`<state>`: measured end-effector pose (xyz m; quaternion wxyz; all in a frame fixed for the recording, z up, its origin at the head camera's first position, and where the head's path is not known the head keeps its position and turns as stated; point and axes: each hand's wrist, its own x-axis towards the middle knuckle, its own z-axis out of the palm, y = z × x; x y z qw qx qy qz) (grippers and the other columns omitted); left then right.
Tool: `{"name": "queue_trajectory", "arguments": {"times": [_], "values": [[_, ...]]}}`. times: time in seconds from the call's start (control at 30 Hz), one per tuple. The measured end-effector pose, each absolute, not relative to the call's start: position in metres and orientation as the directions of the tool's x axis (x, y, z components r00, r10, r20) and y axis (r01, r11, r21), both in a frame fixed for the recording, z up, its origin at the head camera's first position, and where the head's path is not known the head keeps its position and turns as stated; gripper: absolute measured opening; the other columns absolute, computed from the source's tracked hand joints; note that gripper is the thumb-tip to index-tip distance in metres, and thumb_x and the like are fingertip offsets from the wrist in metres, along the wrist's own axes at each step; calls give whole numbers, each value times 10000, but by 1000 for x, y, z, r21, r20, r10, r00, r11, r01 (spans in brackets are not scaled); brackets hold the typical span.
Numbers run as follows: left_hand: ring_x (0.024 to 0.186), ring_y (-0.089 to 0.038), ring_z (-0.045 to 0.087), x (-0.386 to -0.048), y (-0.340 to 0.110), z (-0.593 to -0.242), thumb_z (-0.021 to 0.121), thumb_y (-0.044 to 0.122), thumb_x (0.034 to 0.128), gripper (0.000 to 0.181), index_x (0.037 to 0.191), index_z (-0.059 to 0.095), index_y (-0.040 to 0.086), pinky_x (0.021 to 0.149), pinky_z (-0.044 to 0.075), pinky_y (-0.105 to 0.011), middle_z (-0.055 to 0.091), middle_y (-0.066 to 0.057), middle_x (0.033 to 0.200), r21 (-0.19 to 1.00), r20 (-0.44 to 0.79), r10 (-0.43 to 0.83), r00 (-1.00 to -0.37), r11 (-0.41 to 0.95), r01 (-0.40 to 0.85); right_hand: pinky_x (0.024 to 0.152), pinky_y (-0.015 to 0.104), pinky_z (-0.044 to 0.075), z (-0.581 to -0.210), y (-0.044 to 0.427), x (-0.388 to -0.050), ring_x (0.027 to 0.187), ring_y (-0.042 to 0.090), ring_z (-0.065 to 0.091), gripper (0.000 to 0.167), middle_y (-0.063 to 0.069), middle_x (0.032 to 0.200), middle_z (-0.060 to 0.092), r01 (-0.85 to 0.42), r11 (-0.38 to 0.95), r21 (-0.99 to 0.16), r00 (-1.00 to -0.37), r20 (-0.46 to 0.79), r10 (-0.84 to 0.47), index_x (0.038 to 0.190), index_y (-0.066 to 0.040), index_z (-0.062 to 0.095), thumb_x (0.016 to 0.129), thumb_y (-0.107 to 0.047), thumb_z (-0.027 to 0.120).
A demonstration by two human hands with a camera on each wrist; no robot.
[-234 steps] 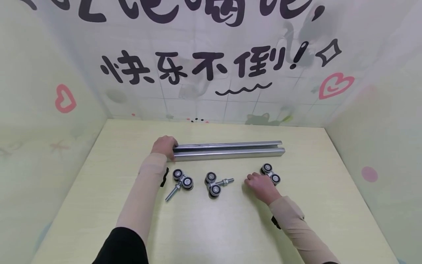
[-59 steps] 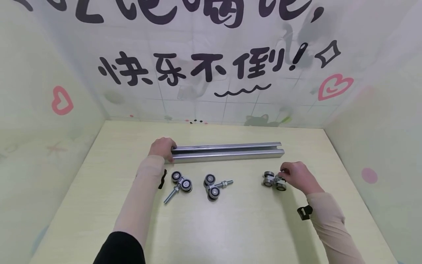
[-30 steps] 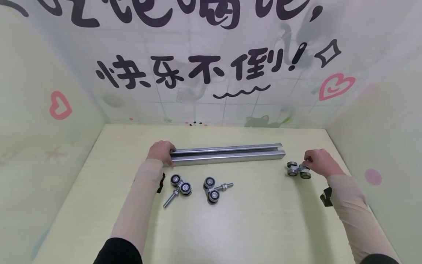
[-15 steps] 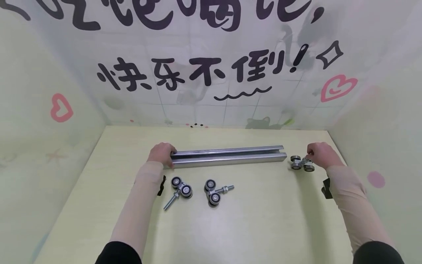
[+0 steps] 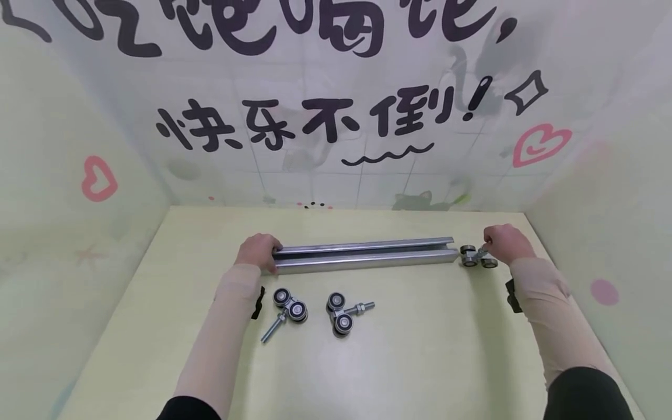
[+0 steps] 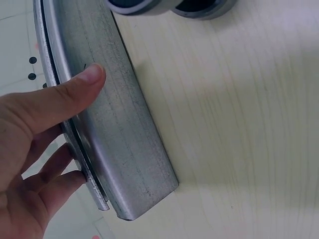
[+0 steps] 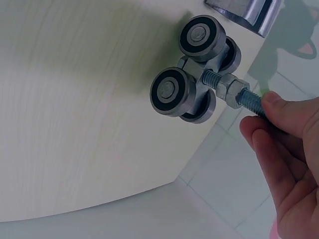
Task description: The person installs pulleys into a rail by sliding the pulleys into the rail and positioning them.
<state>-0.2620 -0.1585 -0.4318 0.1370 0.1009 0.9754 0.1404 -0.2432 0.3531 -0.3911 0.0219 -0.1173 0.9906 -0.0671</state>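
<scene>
A slotted metal track [image 5: 367, 261] lies across the back of the table, its slot facing up. My left hand [image 5: 258, 252] grips its left end; in the left wrist view the thumb presses one side of the track [image 6: 119, 134] and the fingers wrap the other. Beyond the right end, my right hand [image 5: 508, 244] pinches the threaded bolt of a four-wheeled roller hanger [image 5: 478, 256]. The right wrist view shows the roller hanger [image 7: 199, 69] with nuts on its bolt, thumb and fingers at the bolt's tip. The wheels are close to the track's open end, apart from it.
Two more roller hangers lie in front of the track: a left one [image 5: 290, 305] with its bolt toward me, and a middle one [image 5: 341, 315] with its bolt pointing right. Printed cloth walls [image 5: 336, 186] stand behind and beside the pale table [image 5: 409, 350].
My right hand took hold of the right roller hanger, lifted its bolt upright and carried it right and back to the track's right end. My left hand stays on the track.
</scene>
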Motion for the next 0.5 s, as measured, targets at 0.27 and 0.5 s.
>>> {"name": "queue_trajectory", "arguments": {"times": [0.27,0.5], "values": [[922,-292,586,-261,-157,-440,837,71,504,607,1081,649,44,833,470,-431,651,-138,1041,305,-207,234,-950,938,164,482,357,394,-398,349,-250,519,194,468,149,65,620,563,-248,961,-118,-968,-4,-251,648,-48,520,742,17,615],[918,-285,589,-261,-159,-433,838,80,521,596,1084,647,44,825,473,-425,651,-137,1043,282,-205,225,-952,946,163,467,332,364,-398,341,-259,509,186,425,175,45,592,522,-269,957,-109,-963,15,-269,646,-59,501,750,13,622]]}}
